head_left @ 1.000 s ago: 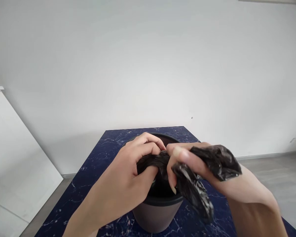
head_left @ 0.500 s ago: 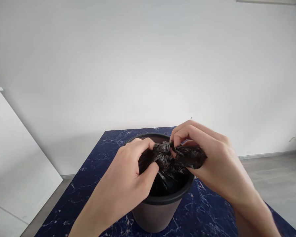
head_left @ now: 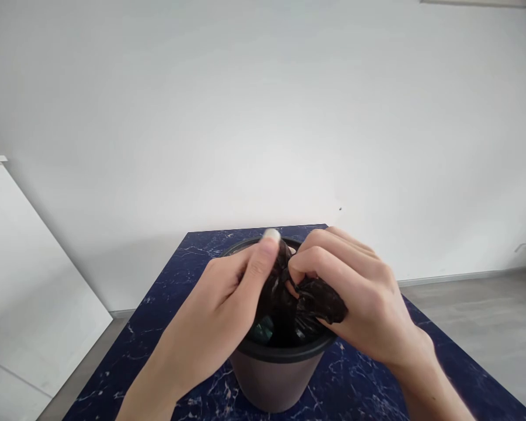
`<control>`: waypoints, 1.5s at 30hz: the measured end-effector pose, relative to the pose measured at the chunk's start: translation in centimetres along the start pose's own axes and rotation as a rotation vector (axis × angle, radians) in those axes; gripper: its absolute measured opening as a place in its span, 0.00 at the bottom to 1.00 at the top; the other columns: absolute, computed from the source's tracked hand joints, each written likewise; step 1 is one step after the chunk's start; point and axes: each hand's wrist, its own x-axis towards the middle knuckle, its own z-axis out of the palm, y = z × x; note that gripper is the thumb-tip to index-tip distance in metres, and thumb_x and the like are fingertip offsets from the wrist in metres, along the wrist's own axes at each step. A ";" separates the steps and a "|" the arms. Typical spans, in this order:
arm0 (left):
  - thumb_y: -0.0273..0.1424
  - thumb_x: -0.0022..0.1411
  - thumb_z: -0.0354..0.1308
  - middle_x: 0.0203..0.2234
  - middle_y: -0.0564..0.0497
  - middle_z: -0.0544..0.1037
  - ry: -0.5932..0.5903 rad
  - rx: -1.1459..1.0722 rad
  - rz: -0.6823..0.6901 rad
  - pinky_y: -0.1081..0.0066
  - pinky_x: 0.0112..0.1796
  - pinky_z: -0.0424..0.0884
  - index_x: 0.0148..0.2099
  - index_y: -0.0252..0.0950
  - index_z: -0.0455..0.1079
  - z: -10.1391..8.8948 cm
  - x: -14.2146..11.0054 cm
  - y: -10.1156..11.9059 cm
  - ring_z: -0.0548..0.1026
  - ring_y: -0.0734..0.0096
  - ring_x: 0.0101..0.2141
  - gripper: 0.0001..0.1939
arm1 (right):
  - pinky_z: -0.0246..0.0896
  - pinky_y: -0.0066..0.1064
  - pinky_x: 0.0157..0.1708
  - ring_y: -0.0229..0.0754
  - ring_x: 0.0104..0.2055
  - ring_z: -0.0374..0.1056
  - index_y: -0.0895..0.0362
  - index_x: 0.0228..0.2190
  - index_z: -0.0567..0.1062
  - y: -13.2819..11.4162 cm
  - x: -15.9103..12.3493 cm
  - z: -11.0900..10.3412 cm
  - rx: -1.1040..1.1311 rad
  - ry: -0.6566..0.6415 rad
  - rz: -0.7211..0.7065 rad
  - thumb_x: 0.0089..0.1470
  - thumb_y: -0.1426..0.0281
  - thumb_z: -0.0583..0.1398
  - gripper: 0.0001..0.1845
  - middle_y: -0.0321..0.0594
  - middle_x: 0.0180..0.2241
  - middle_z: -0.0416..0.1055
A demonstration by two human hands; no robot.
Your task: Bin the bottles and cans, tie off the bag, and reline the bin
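A small grey bin (head_left: 272, 380) with a black rim stands on a dark blue marbled table (head_left: 166, 304). A black plastic bag (head_left: 307, 301) sits in its mouth, its top gathered into a twisted bunch. My left hand (head_left: 219, 310) is closed on the left side of the bunch, index finger raised over it. My right hand (head_left: 350, 298) pinches the right side, fingers curled round the plastic. Both hands meet above the bin's opening, and something greenish shows inside the bin.
A plain white wall rises behind the table. A white panel (head_left: 21, 263) leans against the wall at the left. Grey floor (head_left: 486, 310) shows to the right of the table.
My right hand swung the loose bag end from the right back over the bin and came down close to my left hand. The plastic is now bunched tighter between both hands.
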 end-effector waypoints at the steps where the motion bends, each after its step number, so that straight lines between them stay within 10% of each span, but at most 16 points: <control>1: 0.49 0.77 0.53 0.27 0.53 0.76 -0.032 -0.016 -0.029 0.72 0.30 0.73 0.33 0.40 0.72 -0.1 0.1 -0.1 0.76 0.67 0.30 0.23 | 0.57 0.35 0.34 0.38 0.33 0.61 0.52 0.37 0.65 -0.1 0.0 0.0 0.006 -0.026 0.010 0.53 0.90 0.54 0.19 0.35 0.33 0.66; 14: 0.45 0.71 0.64 0.33 0.55 0.83 0.150 0.081 -0.032 0.72 0.28 0.69 0.38 0.44 0.79 -0.9 0.9 -1.6 0.78 0.66 0.33 0.12 | 0.66 0.35 0.33 0.39 0.34 0.72 0.53 0.40 0.75 -0.3 -0.7 -2.2 -0.030 -0.108 0.074 0.64 0.82 0.57 0.13 0.35 0.36 0.79; 19: 0.54 0.71 0.60 0.30 0.54 0.82 0.228 0.245 -0.091 0.69 0.19 0.53 0.41 0.44 0.80 -1.6 1.4 -3.0 0.58 0.76 0.15 0.20 | 0.67 0.34 0.33 0.38 0.34 0.74 0.54 0.39 0.79 0.4 -0.6 -2.2 0.011 -0.091 0.111 0.65 0.80 0.61 0.10 0.35 0.34 0.81; 26: 0.52 0.68 0.62 0.33 0.50 0.86 0.409 0.440 -0.083 0.65 0.34 0.75 0.39 0.44 0.83 -2.7 2.1 -4.4 0.83 0.57 0.33 0.18 | 0.67 0.29 0.28 0.39 0.34 0.76 0.50 0.34 0.83 3.2 -1.3 -2.6 0.128 -0.153 0.385 0.62 0.71 0.63 0.07 0.35 0.34 0.82; 37: 0.51 0.69 0.59 0.44 0.48 0.87 0.477 0.559 -0.137 0.57 0.46 0.76 0.41 0.42 0.81 -3.9 2.5 -5.2 0.83 0.54 0.35 0.19 | 0.59 0.34 0.27 0.41 0.28 0.68 0.51 0.26 0.82 6.4 -2.4 -5.1 0.229 -0.290 0.856 0.53 0.43 0.69 0.24 0.39 0.26 0.78; 45: 0.51 0.68 0.64 0.37 0.55 0.87 0.528 0.394 -0.061 0.64 0.42 0.75 0.38 0.46 0.81 -3.4 1.8 -3.9 0.83 0.59 0.38 0.16 | 0.52 0.35 0.27 0.40 0.27 0.62 0.52 0.28 0.79 7.7 -3.0 -4.8 0.147 -0.375 0.943 0.53 0.38 0.66 0.29 0.38 0.24 0.73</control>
